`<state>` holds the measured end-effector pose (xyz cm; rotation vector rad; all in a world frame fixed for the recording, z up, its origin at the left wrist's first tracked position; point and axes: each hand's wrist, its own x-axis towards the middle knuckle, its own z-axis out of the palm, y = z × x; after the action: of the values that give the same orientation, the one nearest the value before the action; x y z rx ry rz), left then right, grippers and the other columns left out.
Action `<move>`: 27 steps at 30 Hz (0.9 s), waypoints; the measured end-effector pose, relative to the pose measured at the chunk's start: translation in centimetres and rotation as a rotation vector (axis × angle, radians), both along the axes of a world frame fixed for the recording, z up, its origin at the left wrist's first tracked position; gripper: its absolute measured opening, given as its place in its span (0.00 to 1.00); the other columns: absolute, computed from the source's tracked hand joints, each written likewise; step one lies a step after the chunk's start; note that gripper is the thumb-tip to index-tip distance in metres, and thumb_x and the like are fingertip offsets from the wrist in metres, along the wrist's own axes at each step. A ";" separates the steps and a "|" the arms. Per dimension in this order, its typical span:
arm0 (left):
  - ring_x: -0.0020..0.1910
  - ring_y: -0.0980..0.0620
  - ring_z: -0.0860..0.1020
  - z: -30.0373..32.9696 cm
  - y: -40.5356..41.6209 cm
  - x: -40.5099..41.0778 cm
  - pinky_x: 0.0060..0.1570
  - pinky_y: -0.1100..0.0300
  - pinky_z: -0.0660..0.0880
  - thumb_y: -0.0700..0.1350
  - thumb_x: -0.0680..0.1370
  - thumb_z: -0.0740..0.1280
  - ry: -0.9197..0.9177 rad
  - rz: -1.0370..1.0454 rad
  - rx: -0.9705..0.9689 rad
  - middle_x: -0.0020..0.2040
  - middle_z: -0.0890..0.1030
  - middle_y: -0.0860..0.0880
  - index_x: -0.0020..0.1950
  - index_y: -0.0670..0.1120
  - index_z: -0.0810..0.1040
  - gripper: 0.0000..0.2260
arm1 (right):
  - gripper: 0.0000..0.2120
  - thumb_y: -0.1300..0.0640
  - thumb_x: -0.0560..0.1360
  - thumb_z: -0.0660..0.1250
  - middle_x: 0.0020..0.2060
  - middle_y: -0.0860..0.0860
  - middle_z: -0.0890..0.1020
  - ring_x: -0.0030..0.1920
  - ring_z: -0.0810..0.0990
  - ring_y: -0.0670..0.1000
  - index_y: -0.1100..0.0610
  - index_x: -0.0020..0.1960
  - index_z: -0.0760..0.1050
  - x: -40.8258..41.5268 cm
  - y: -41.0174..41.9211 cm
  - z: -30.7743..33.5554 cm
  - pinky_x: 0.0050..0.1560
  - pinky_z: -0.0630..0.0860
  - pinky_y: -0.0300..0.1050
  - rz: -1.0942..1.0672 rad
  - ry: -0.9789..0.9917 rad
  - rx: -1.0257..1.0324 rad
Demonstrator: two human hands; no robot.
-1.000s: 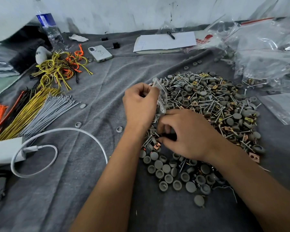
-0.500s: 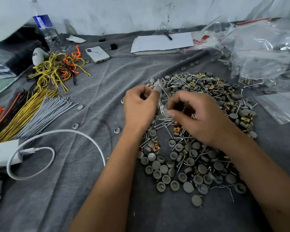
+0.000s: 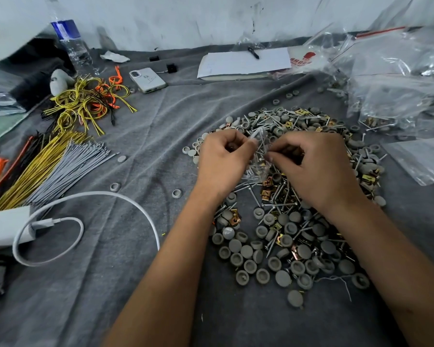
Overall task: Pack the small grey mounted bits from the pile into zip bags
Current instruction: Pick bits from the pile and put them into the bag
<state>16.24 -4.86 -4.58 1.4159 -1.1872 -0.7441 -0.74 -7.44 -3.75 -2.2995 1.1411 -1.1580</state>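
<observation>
A pile of small grey round bits (image 3: 281, 249), mixed with screws and brass clips, covers the grey cloth in front of me. Above the pile's middle my left hand (image 3: 223, 161) grips the top edge of a small clear zip bag (image 3: 258, 159) that holds screws and clips. My right hand (image 3: 313, 166) is level with the bag on its right side, its fingertips pinched together at the bag's mouth. What the right fingers hold is too small to make out.
Clear plastic bags (image 3: 396, 78) are heaped at the back right, one flat bag (image 3: 421, 161) lies right. Left are wire bundles (image 3: 48, 169), coiled yellow wires (image 3: 83, 103), a white cable (image 3: 90, 204), a phone (image 3: 147, 80), a bottle (image 3: 72, 46). A notepad (image 3: 243, 62) lies behind.
My right hand rose from the pile's front up to the mouth of the bag. The left hand kept its hold on the bag and barely moved.
</observation>
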 end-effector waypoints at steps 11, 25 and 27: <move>0.27 0.50 0.73 0.1 -0.1 0.0 0.32 0.56 0.70 0.41 0.80 0.71 0.041 -0.010 -0.004 0.28 0.77 0.48 0.38 0.42 0.80 0.11 | 0.05 0.65 0.71 0.79 0.41 0.52 0.85 0.41 0.81 0.49 0.60 0.45 0.84 0.8 0.9 -0.1 0.43 0.79 0.45 0.005 -0.023 -0.236; 0.28 0.49 0.75 -0.1 -0.2 0.4 0.33 0.54 0.74 0.39 0.79 0.71 0.069 0.123 -0.021 0.29 0.77 0.43 0.37 0.37 0.78 0.12 | 0.10 0.49 0.77 0.73 0.37 0.49 0.83 0.39 0.79 0.50 0.56 0.46 0.84 0.4 0.4 -0.2 0.42 0.73 0.44 -0.032 0.117 -0.067; 0.29 0.49 0.74 -0.2 -0.3 0.5 0.33 0.54 0.73 0.39 0.78 0.71 0.023 0.163 -0.030 0.29 0.77 0.45 0.34 0.39 0.77 0.13 | 0.12 0.46 0.78 0.71 0.38 0.49 0.82 0.42 0.76 0.50 0.54 0.44 0.83 0.7 0.6 -0.5 0.45 0.67 0.43 0.027 0.292 -0.011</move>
<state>16.71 -5.12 -4.73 1.4562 -1.0476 -0.6245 -0.04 -6.87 -4.29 -2.5445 1.1980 -0.8394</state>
